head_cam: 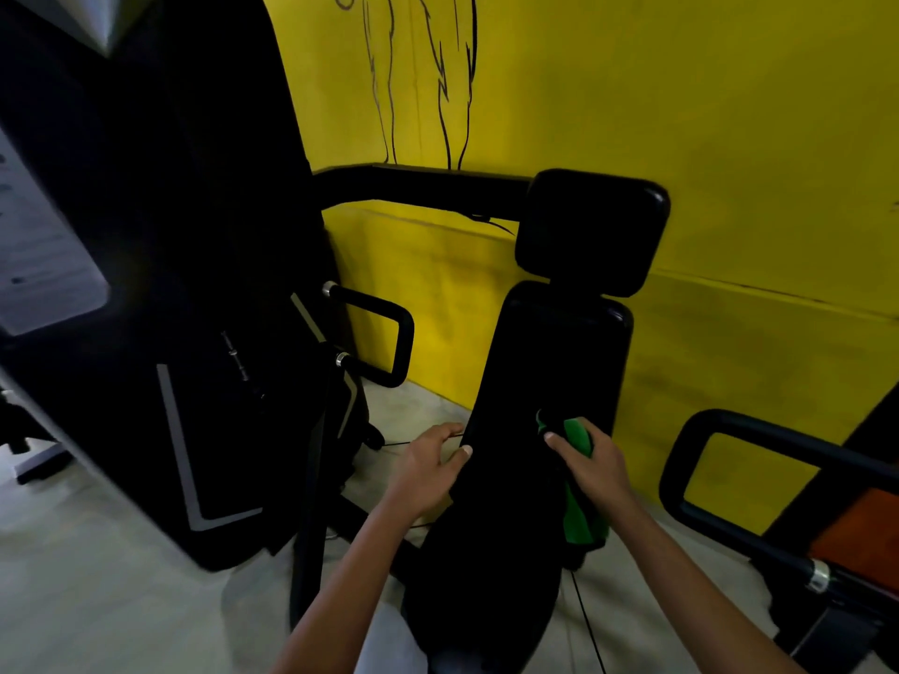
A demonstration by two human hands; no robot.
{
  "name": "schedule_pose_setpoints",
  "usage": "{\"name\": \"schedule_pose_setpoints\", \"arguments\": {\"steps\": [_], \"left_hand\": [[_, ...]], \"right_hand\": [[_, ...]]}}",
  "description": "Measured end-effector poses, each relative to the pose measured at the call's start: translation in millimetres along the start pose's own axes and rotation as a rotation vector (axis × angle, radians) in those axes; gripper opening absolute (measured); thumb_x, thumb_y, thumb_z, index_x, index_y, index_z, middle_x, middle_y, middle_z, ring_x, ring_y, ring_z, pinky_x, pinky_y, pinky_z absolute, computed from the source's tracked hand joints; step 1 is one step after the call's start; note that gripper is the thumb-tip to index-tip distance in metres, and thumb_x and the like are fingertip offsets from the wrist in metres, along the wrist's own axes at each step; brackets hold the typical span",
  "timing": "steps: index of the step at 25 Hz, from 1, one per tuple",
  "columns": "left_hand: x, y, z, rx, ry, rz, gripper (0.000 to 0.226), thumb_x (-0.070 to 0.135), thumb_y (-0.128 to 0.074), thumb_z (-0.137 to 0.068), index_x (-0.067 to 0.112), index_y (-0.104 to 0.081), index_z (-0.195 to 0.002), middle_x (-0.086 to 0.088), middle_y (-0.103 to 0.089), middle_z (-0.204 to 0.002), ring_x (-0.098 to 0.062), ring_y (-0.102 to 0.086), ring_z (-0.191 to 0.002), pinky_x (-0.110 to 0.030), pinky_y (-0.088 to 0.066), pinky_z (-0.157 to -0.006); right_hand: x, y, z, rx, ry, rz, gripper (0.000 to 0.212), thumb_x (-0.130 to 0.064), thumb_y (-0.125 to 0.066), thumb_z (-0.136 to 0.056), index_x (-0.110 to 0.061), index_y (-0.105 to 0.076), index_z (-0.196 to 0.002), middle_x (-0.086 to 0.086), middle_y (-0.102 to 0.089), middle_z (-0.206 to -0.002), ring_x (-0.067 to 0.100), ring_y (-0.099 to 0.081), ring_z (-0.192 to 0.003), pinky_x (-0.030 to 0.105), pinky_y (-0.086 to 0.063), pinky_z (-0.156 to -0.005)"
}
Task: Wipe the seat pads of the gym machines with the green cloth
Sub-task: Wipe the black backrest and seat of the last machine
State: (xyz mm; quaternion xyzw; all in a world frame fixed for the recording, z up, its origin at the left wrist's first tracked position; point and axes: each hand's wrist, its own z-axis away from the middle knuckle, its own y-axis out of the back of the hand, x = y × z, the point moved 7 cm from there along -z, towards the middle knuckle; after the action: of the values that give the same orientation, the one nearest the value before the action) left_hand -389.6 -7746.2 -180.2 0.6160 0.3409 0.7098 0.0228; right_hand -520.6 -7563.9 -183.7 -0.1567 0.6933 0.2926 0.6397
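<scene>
Your fingers (559, 442) of the right hand (591, 462) are curled round the green cloth (581, 508) and hold it against the black back pad (549, 372) of the gym machine. The cloth is bunched inside this hand; one part comes out above the knuckles, and a longer part hangs down below the wrist, along the right side of the pad. Your left hand (430, 467) holds the left edge of the same pad: the thumb lies on the front face and the other fingers go round the edge, behind it.

The back pad is long and stands tilted, with its top further from you. Just above it sits a separate square head pad (591, 231), fixed on a black arm (418, 187) that comes from the tall black machine housing (160, 265) on the left. The lower part of the pad near your body is very dark, so I cannot tell where the seat begins. A black loop handle (384, 333) stands between the housing and the pad. Behind all is a yellow wall (754, 138), with black line drawings higher up. On the right, another black handle frame (720, 425) and an orange pad (861, 532) are visible. The floor (97, 576) is pale grey.
</scene>
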Motion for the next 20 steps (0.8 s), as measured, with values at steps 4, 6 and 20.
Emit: {"name": "schedule_pose_setpoints", "arguments": {"steps": [4,6,20], "left_hand": [[8.2,4.1,-19.4,-0.012,-0.052,0.027,0.038,0.011,-0.051,-0.097,0.007,-0.047,-0.135,-0.004,-0.059,-0.121,-0.024,-0.053,-0.117,-0.006,-0.042,-0.079],[9.7,0.4,-30.5,-0.056,-0.069,0.052,0.038,0.009,-0.049,-0.098,0.005,-0.045,-0.136,-0.003,-0.057,-0.122,-0.02,-0.054,-0.114,-0.001,-0.04,-0.075],[73.4,-14.3,-259.5,-0.166,-0.503,0.131,0.035,0.021,-0.05,-0.096,0.022,-0.04,-0.129,0.006,-0.036,-0.14,-0.014,-0.034,-0.135,-0.007,-0.028,-0.103]], "right_hand": [[-3.5,3.3,-16.2,0.012,0.04,-0.008,0.083,-0.082,-0.062,-0.057,-0.028,-0.054,-0.12,0.0,-0.06,-0.118,0.02,-0.058,-0.108,0.04,-0.047,-0.091],[1.1,9.7,-26.6,0.011,0.039,-0.025,0.08,-0.073,-0.062,-0.064,-0.023,-0.051,-0.126,0.003,-0.058,-0.123,0.023,-0.056,-0.112,0.042,-0.046,-0.094],[-10.9,75.9,-138.9,0.445,0.011,-0.036,0.088,-0.081,-0.063,-0.059,-0.019,-0.057,-0.122,0.002,-0.062,-0.107,0.023,-0.061,-0.099,0.034,-0.049,-0.078]]}}
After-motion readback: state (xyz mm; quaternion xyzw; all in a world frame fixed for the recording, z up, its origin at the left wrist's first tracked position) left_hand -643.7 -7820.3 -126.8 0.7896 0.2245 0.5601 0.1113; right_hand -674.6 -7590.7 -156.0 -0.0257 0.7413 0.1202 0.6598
